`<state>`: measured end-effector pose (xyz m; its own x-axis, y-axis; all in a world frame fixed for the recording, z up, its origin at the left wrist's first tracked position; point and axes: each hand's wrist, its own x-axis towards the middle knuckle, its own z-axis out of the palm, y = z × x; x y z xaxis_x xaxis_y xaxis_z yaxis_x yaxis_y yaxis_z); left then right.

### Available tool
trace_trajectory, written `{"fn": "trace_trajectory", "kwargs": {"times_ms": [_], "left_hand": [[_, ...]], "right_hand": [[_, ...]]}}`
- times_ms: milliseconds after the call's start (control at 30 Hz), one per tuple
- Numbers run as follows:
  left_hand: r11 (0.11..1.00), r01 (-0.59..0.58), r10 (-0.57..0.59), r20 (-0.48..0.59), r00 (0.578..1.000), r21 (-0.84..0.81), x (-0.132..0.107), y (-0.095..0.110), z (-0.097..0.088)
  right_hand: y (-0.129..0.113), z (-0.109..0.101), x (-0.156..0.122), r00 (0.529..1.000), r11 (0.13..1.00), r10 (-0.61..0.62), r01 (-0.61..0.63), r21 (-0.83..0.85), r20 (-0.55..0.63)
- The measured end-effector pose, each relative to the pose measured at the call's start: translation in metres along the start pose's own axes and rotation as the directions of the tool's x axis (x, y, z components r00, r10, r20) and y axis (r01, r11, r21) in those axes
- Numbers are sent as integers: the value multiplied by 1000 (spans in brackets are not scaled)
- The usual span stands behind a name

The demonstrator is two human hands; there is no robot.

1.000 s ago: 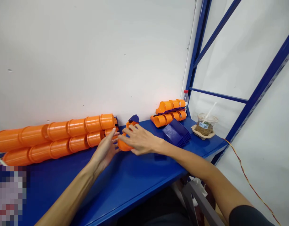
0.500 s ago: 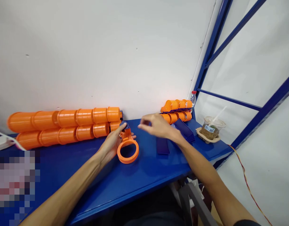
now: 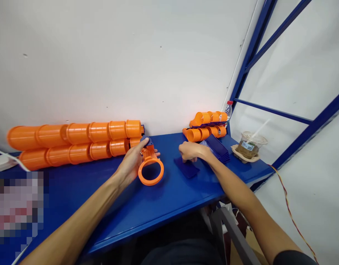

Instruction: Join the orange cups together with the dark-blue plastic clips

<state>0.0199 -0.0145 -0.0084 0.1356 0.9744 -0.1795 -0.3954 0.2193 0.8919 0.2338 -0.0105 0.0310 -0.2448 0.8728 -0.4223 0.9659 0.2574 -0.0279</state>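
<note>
My left hand (image 3: 133,162) is closed around the neck of an orange ring-shaped plastic part (image 3: 150,170) that rests on the blue table (image 3: 164,198), its open ring facing me. My right hand (image 3: 191,151) lies just right of it, fingers curled down onto a flat dark-blue plate (image 3: 187,167) on the table, pinching its far edge. A stack of more dark-blue plates (image 3: 217,148) sits just behind my right wrist.
Two long rows of nested orange cups (image 3: 72,141) lie along the wall at left. A smaller pile of orange cups (image 3: 206,127) and a water bottle (image 3: 229,109) stand at the back right. An iced drink (image 3: 249,146) sits at the table's right end by blue shelving posts (image 3: 245,62).
My right hand let go of the orange part, swung right and came down on a blue plate. My left hand took over the orange part and set it ring toward me.
</note>
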Motion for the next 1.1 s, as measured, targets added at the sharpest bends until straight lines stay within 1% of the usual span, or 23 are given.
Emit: {"fn": "trace_trajectory", "kwargs": {"times_ms": [100,167,233,333,400,500,600,667,700,733,833,900,967,1100], "left_hand": [[1000,0,0,-5,1000,-12,-1,-1,1],[1000,-4,3,-3,1000,-19,-1,-1,1],[1000,0,0,-1,1000,-30,-2,-1,2],[997,16,-17,-4,1000,-70,-3,0,4],[996,27,-29,-16,999,-90,-4,1,5],[995,65,-68,-33,997,-77,-6,4,6],[994,87,-90,-37,995,-59,-6,5,6],[995,85,-88,-36,996,-57,-5,4,5],[994,89,-91,-32,995,-59,-5,3,5],[993,94,-96,-30,995,-67,-4,2,5],[990,102,-105,-26,994,-97,-1,0,4],[990,100,-103,-24,994,-103,1,-2,4],[991,97,-99,-17,995,-95,3,-3,3],[995,54,-54,7,999,-78,6,-6,0]], "right_hand": [[-14,7,6,983,991,-123,130,38,-135],[-21,13,12,959,987,-142,155,34,-246],[-23,19,18,945,990,-114,133,40,-307],[-18,23,26,937,994,-54,84,74,-346],[-10,23,32,911,992,-11,61,109,-412],[3,18,40,858,984,37,60,171,-513],[10,13,46,827,949,52,134,285,-560],[11,12,49,803,894,55,225,388,-593],[10,12,49,784,868,50,272,415,-619],[8,14,49,758,857,38,311,412,-651],[-2,20,47,664,892,-36,359,276,-746],[-12,23,42,626,912,-86,362,191,-775],[-20,24,36,612,922,-116,359,144,-782],[-31,23,25,619,938,-131,330,105,-774]]}}
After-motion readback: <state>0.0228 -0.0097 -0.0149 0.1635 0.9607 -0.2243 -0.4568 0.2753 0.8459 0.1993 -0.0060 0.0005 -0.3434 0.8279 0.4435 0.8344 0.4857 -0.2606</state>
